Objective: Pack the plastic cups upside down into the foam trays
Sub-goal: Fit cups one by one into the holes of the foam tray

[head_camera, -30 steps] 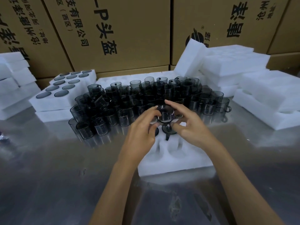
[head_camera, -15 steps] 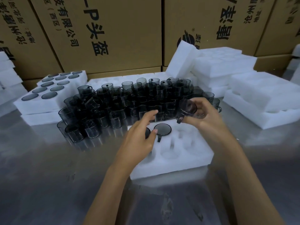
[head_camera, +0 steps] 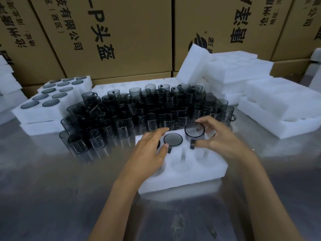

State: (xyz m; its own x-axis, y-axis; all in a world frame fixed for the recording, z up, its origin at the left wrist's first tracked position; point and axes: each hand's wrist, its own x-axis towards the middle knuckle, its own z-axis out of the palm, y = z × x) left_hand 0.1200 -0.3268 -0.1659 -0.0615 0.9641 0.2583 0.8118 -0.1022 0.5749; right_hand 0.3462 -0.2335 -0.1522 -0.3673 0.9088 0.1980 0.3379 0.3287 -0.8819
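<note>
The right hand (head_camera: 224,138) has brought a new cup (head_camera: 194,131) from the pile (head_camera: 139,108) down onto the tray (head_camera: 199,169). A moment ago this cup was up in the air over the near edge of the pile; now it sits upside down at the far right pocket of the tray, not fully sunk, I think. The fingers of the right hand are curled around it, thumb near its handle.

The left hand (head_camera: 149,150) is relaxed and flat on the far left part of the tray, where it was half a second ago. It grasps nothing; the fingers only rest on the foam and partly cover a dark cup there. Between the two hands, the middle cup (head_camera: 173,139) is already seated, bottom up.

So the far row of the tray is nearly filled, and the near pockets are still white and empty. This means the tray is perhaps one third done.

Behind the tray the pile stands very close, almost touching its far edge. To the right of the tray and in front of it, the table (head_camera: 52,197) is bare metal.
</note>
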